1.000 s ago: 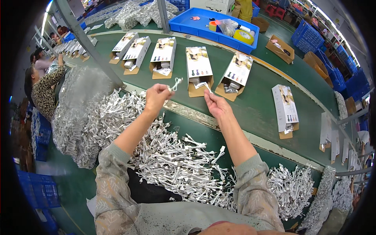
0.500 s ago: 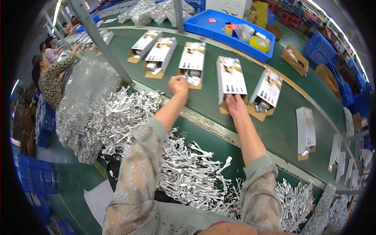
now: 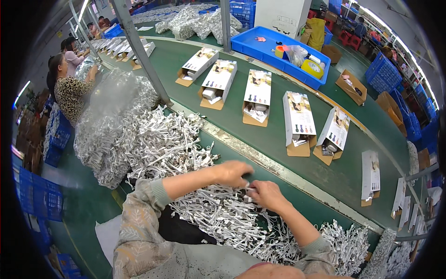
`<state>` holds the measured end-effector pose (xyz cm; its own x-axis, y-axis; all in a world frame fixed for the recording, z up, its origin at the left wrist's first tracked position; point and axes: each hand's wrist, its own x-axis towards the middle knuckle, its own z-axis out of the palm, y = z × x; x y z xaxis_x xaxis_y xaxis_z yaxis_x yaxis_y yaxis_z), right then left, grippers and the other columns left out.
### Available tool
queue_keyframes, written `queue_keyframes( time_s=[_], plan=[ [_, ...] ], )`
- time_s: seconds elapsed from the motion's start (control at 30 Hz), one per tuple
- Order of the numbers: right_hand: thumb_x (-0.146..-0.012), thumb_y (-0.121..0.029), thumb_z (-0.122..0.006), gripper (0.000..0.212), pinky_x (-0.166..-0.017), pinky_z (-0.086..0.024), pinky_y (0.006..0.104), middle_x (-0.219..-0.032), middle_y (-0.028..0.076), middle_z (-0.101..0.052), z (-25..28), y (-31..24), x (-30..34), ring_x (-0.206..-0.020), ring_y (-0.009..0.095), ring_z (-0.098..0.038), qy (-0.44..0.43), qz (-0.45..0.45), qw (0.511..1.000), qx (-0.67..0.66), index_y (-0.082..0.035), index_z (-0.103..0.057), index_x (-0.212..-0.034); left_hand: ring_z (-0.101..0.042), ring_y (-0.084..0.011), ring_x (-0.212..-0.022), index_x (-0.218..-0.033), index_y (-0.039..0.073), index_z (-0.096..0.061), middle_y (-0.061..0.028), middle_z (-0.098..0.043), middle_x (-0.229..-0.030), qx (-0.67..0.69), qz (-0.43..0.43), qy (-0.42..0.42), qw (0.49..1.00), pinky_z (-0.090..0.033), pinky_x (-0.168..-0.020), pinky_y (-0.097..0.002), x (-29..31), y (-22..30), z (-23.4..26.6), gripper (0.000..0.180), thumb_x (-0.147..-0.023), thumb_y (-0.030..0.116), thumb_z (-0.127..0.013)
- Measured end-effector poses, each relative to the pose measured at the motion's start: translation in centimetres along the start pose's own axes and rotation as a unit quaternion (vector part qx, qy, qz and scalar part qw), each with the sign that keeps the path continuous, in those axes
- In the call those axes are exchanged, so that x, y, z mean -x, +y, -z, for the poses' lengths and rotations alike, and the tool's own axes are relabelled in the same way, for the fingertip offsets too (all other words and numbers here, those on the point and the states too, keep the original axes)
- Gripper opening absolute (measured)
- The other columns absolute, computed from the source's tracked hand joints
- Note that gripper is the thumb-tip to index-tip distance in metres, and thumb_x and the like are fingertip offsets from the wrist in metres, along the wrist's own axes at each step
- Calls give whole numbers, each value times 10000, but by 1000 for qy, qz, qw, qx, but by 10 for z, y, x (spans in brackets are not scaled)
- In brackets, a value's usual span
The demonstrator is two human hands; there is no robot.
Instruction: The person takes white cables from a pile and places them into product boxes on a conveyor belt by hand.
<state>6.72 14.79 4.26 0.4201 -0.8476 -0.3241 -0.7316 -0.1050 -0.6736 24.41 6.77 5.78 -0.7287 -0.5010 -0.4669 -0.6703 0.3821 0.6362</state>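
Note:
Both hands are close together over a heap of short white charging cables in front of me. My right hand is closed, thumb and fingers pinched on a small white piece that looks like a cable end. Just to its left, my left hand has bent fingers smeared by motion; whether it grips anything does not show. Beyond the hands, white printed boxes lie on the green conveyor belt. The middle box and the box to its right have their near brown flaps open, with contents showing inside.
A metal post rises at the belt's near edge. To the left lies a large clear plastic bag, with a co-worker in a patterned top past it. A blue tray holding a yellow container stands behind the belt.
Both hands have left the open boxes, drawn back toward me and come together over the cables. My right hand now pinches a small white piece. The boxes sit lower and farther right in view.

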Motion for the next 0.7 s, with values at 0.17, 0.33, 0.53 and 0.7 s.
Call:
queue_keyframes(
  time_s=[0.17, 0.33, 0.53, 0.7],
  plan=[
    [-804, -226, -614, 207, -703, -479, 432, -836, 144, -650, 8, -15, 19, -801, 332, -619, 83, 26, 996, 4, -57, -647, -918, -545, -311, -998, -1044, 63, -605, -132, -608, -993, -61, -18, 16, 998, -442, -852, -407, 22, 6, -23, 324, -754, 204, -631],
    [-820, -228, -605, 201, -698, -476, 423, -835, 136, -648, 12, -21, 30, -798, 323, -616, 145, 57, 987, -24, -55, -653, -911, -596, -317, -876, -1031, 71, -614, -147, -629, -886, -86, -29, 36, 995, -469, -764, -418, 26, 9, -22, 298, -759, 191, -618],
    [-839, -250, -612, 257, -620, -470, 355, -772, 120, -645, 16, -1, 40, -653, 260, -613, 171, 39, 984, -10, -36, -642, -978, -616, -333, -802, -948, 39, -644, -156, -645, -854, 54, -67, 151, 985, -479, -720, -396, 35, 10, -14, 186, -782, 103, -592],
    [-901, -276, -553, 268, -516, -427, 203, -674, -9, -583, 36, 4, 37, -564, 51, -508, 24, -163, 903, -396, -37, -647, -979, -638, -236, -746, -942, 11, -646, -147, -657, -809, 116, 28, 183, 976, -486, -701, -343, 40, -1, -6, 182, -826, 125, -566]
  ],
)
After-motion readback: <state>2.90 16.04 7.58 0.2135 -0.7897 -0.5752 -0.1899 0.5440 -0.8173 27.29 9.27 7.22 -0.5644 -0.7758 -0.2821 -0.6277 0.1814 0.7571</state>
